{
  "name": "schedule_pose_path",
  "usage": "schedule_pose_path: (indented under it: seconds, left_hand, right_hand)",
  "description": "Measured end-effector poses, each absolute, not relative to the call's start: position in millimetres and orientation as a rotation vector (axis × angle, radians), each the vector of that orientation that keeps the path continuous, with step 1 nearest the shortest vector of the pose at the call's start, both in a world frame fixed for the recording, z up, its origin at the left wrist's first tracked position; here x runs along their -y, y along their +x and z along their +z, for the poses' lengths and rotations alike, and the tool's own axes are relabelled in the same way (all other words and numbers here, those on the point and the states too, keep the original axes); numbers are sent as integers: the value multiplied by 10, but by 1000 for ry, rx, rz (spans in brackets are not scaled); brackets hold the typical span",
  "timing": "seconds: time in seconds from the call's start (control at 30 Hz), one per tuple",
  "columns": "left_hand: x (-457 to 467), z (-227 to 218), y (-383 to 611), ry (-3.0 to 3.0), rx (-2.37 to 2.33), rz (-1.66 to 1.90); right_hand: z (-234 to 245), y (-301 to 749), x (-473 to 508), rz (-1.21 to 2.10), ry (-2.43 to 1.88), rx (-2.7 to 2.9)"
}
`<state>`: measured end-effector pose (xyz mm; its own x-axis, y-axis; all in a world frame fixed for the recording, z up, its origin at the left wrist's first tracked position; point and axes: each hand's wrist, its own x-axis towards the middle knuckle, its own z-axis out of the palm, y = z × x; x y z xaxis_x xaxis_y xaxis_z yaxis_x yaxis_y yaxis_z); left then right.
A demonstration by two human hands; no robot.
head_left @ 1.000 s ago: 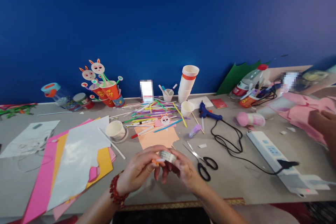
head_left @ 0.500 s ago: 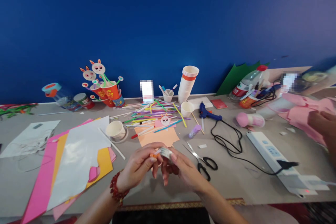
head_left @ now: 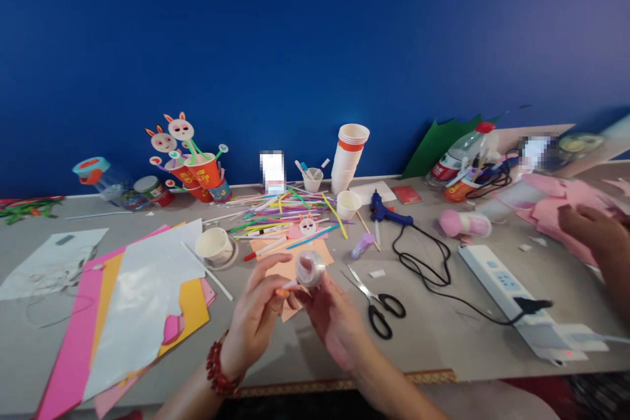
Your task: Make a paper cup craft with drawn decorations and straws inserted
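Observation:
My right hand (head_left: 337, 315) grips a roll of clear tape (head_left: 318, 270), its round side turned up toward me. Close beside it, my left hand (head_left: 258, 305) pinches a small orange-and-white piece (head_left: 282, 292), too small to make out fully. The fingers of both hands nearly meet in front of the peach paper sheet (head_left: 268, 261). Just beyond lies a small white rabbit face (head_left: 308, 225) on pink paper. Black-handled scissors (head_left: 377, 302) rest on the table to the right of my hands.
Many coloured straws (head_left: 275, 213) are heaped behind the paper. Left are coloured sheets (head_left: 142, 289) and a paper cup (head_left: 214, 246); farther back stand rabbit-decorated cups (head_left: 204, 172). Right are a blue glue gun (head_left: 388, 213), a power strip (head_left: 506, 295) and another person's hand (head_left: 593, 230).
The tape roll has turned so its round opening shows, and it sits higher in my right hand. My left hand keeps the orange piece, with its index finger lifted.

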<state>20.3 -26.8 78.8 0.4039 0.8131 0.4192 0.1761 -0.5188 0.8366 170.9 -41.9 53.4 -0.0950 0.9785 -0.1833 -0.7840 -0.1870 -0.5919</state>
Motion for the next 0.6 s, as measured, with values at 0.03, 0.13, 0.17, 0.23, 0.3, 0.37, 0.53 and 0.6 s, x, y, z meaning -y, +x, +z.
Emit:
schedule_pose_path:
  seconds: [0.03,0.13,0.17,0.23,0.3,0.37,0.53,0.6]
  left_hand:
    - [273,799,211,1953,-821,1078]
    - [269,851,236,1994,-787,970]
    - [264,863,243,2024,-798,974]
    - [254,865,250,2094,-823,1013]
    - [246,831,249,2140,-820,1053]
    - [239,778,244,2139,-808,1082]
    - [217,712,240,2022,-803,1127]
    - [212,739,234,1967,-778,1115]
  right_hand:
    - [556,1695,415,1670,-614,386]
    - [610,1669,413,1694,-586,370]
    - [620,1665,417,1688,-591,359]
    - [630,1660,428,1675,-606,327]
    - [635,1662,443,1681,-615,296]
    - [636,1667,456,1687,-627,276]
    - [621,1677,455,1627,-658,432]
    - [624,1711,435,1534,-705,557]
